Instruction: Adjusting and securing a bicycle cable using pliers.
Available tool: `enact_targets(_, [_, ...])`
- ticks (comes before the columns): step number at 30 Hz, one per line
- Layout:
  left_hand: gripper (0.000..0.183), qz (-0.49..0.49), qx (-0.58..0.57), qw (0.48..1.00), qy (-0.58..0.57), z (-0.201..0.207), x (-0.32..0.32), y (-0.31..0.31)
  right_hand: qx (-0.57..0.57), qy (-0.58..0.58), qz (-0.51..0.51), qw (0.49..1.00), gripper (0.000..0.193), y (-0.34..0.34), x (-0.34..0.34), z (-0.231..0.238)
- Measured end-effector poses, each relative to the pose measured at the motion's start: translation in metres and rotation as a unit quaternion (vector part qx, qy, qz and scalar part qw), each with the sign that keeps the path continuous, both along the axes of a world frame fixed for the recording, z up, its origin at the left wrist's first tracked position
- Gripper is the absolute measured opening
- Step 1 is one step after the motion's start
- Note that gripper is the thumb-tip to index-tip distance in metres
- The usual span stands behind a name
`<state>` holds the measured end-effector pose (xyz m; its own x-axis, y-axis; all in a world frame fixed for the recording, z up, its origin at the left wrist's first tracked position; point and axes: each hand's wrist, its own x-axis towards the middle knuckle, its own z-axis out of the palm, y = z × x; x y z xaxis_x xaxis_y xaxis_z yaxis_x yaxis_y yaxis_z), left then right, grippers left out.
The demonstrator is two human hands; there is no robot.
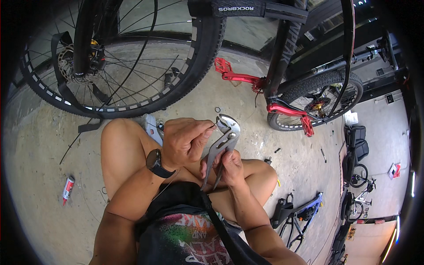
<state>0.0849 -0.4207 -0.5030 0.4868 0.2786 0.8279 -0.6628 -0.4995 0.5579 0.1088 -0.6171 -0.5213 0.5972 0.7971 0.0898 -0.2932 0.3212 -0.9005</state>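
Grey metal pliers [231, 136]; curved jaws parted; handles [212, 157] in right fingers [229, 160].

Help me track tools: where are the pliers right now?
In the head view, the pliers are just right of centre, held in the right hand, their upper end beside the fingertips of the left hand.
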Motion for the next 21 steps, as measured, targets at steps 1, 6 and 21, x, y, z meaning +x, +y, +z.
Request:
enact_targets(1, [0.008, 0.000, 0.000, 1.000, 0.000, 0.000, 0.000, 0.000, 0.000, -0.004, 0.003, 1.000, 0.047, 0.000, 0.000, 0.000])
enact_targets(6, [0.007, -0.002, 0.000, 1.000, 0.001, 0.001, 0.000, -0.001, -0.002, -0.002, -0.004, 1.000, 0.046, -0.002, 0.000, -0.004])
enact_targets(21, [0.032, -0.086, -0.030, 0.988, 0.124, 0.020, -0.008, 0.000, -0.105, -0.048, -0.101, 0.988, 0.057, 0.002, -0.006, -0.005])
